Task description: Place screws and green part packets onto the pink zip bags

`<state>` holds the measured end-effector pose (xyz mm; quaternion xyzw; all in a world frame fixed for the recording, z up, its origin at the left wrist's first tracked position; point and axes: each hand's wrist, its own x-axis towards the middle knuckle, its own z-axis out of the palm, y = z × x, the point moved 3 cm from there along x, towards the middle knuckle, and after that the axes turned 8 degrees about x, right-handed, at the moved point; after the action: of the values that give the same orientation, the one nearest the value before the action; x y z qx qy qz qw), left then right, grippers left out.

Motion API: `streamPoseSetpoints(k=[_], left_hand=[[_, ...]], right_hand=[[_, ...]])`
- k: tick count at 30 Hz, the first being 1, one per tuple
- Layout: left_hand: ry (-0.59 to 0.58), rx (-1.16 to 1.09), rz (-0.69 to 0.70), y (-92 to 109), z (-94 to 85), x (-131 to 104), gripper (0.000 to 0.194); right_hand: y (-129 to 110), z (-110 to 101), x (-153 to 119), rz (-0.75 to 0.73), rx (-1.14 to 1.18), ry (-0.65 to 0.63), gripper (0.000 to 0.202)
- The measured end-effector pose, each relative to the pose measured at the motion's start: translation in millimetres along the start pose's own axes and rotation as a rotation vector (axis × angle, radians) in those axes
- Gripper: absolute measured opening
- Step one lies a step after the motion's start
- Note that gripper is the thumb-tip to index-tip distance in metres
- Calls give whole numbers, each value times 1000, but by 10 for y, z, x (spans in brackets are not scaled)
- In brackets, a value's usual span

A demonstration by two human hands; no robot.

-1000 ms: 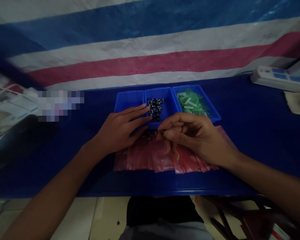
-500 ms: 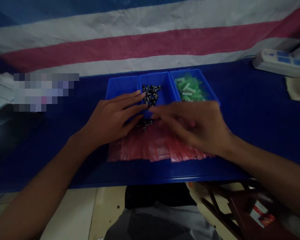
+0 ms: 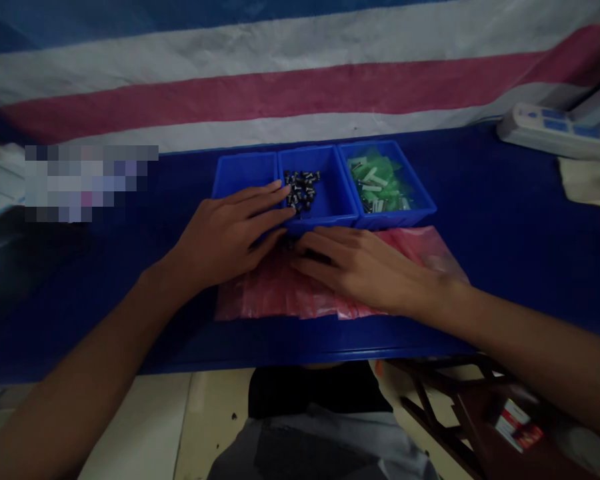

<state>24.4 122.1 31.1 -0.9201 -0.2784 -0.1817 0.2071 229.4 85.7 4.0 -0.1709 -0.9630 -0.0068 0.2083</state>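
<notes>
Blue desk (image 3: 480,200) mid-frame; pink bags (image 3: 275,300) at centre. Left hand (image 3: 225,237) spread; right hand (image 3: 365,267) curled, grip unclear. Screws (image 3: 300,190) lie loose in the central tray (image 3: 335,200), so work looks unfinished.

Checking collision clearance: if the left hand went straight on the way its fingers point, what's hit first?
Likely the small dark parts in the middle blue bin, just ahead of the left hand; its height over them is unclear.
</notes>
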Motion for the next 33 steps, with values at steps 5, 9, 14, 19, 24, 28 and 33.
streamPoseSetpoints(k=[5, 9, 14, 19, 24, 28, 33], left_hand=[[40, 16, 29, 9, -24, 0, 26], [26, -4, 32, -8, -10, -19, 28], [42, -25, 18, -20, 17, -33, 26], [59, -8, 19, 3, 27, -30, 27], [5, -10, 6, 14, 23, -24, 29], [-3, -6, 1, 17, 9, -10, 29], [25, 18, 37, 21, -2, -5, 28]], right_hand=[[25, -37, -19, 41, 178, 131, 23], [-3, -172, -15, 178, 494, 305, 21], [56, -264, -23, 604, 1055, 389, 20], [52, -242, -6, 665, 1282, 392, 19], [69, -189, 17, 679, 1509, 409, 21], [121, -171, 9, 697, 1636, 300, 27], [96, -195, -10, 682, 1595, 248, 22]])
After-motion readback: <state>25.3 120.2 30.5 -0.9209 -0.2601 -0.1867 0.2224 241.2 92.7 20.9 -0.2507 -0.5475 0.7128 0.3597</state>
